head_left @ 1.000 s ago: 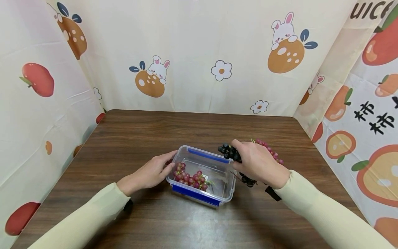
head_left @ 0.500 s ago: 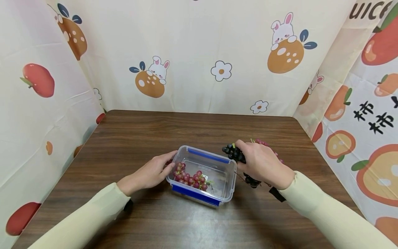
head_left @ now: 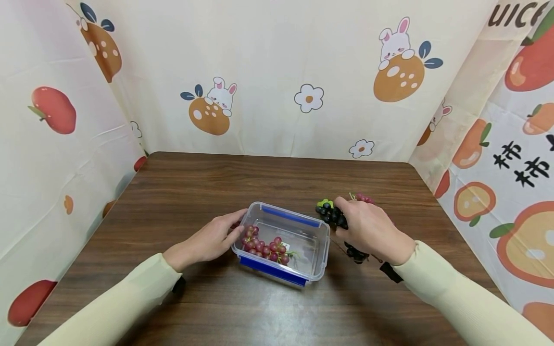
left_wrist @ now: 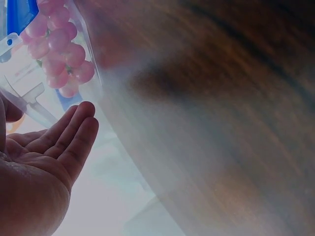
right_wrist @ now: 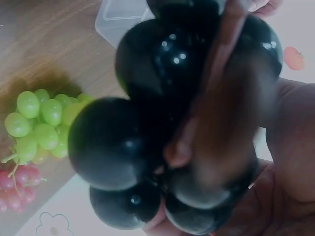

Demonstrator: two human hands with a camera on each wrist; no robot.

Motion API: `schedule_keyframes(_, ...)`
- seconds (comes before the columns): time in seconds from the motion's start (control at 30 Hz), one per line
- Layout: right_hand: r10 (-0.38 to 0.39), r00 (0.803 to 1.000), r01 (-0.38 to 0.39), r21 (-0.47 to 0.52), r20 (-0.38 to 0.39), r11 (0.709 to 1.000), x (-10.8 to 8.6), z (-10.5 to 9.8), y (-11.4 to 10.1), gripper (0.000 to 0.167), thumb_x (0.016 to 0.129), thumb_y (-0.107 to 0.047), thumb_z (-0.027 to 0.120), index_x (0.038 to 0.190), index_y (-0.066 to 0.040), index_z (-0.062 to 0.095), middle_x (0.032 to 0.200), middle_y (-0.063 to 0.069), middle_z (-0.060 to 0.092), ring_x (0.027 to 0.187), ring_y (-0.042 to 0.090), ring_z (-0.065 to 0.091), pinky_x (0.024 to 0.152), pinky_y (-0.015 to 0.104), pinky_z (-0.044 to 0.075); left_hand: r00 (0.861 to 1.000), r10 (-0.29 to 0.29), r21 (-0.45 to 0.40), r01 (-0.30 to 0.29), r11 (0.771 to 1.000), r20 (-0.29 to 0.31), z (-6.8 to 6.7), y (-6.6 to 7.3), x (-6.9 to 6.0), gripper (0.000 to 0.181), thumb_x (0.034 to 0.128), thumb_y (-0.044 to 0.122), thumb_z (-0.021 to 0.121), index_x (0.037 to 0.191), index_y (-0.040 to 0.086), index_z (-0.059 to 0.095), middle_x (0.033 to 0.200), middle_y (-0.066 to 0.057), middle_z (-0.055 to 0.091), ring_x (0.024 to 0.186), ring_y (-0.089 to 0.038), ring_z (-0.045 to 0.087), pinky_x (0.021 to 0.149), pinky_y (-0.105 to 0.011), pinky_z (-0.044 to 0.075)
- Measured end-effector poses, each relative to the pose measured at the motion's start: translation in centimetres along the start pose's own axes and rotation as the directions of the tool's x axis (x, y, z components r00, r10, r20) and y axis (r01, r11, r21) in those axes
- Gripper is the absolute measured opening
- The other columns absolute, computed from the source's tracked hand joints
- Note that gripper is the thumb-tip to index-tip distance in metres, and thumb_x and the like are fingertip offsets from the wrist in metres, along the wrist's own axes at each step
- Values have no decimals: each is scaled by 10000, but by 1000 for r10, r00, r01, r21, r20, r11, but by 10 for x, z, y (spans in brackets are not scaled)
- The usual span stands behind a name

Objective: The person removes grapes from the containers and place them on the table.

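A clear container with blue clips (head_left: 272, 275) sits mid-table, a bunch of red grapes (head_left: 268, 251) inside at its left. My left hand (head_left: 207, 240) rests against the container's left end, thumb and fingers extended; the left wrist view shows its straight fingers (left_wrist: 74, 132) beside the wall. Right of the container, my right hand (head_left: 370, 228) grips a bunch of black grapes (head_left: 331, 215), which fills much of the right wrist view (right_wrist: 113, 142). Green grapes (head_left: 324, 203) show partly behind that bunch, and in the right wrist view (right_wrist: 47, 123) they lie on the table.
More red grapes (head_left: 362, 197) lie beyond my right hand, partly hidden by it; the right wrist view shows them (right_wrist: 19, 187) beside the green bunch. The brown table (head_left: 242, 178) ends at a fruit-printed curtain (head_left: 268, 120) behind and at both sides.
My right hand has moved right with the black grapes, away from the container, and the green grapes have come into sight behind them. The left hand and container have stayed put.
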State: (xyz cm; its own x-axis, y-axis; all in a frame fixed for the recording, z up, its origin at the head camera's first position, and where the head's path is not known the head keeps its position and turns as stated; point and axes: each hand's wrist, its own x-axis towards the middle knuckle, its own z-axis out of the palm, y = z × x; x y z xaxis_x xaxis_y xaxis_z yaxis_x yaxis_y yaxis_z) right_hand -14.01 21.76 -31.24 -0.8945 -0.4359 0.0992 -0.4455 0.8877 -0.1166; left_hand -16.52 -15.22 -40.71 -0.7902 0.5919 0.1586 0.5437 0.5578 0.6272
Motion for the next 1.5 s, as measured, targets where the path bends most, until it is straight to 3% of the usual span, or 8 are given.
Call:
schedule_keyframes(0.73, 50, 998, -50, -5, 37, 999, -10, 3, 15, 323, 763, -159, 813, 979, -109, 578, 772, -7, 598, 628, 165, 535, 521, 387, 458, 1000, -8, 0, 8, 1000, 7, -1, 2, 0, 512, 1077, 128, 518, 1543, -42, 389, 1318, -181, 649, 1116, -192, 643, 972, -458, 545)
schedule_keyframes(1.2, 61, 992, -60, -15, 106, 998, -14, 10, 21, 347, 792, -179, 827, 1011, -88, 575, 777, 14, 607, 651, 180, 570, 565, 439, 505, 1000, 0, -3, 0, 1000, 9, 0, 0, -1, 508, 1081, 133, 514, 1544, -35, 391, 1349, -195, 633, 1164, -224, 639, 999, -482, 529)
schedule_keyframes(1.5, 65, 989, -64, -8, 135, 998, -17, 15, 24, 346, 800, -187, 815, 1029, -79, 579, 744, 0, 581, 602, 165, 517, 524, 373, 453, 1000, -11, -3, 11, 1000, 14, 0, 0, 0, 515, 1080, 130, 515, 1551, -31, 381, 1351, -191, 631, 1152, -207, 639, 994, -471, 533)
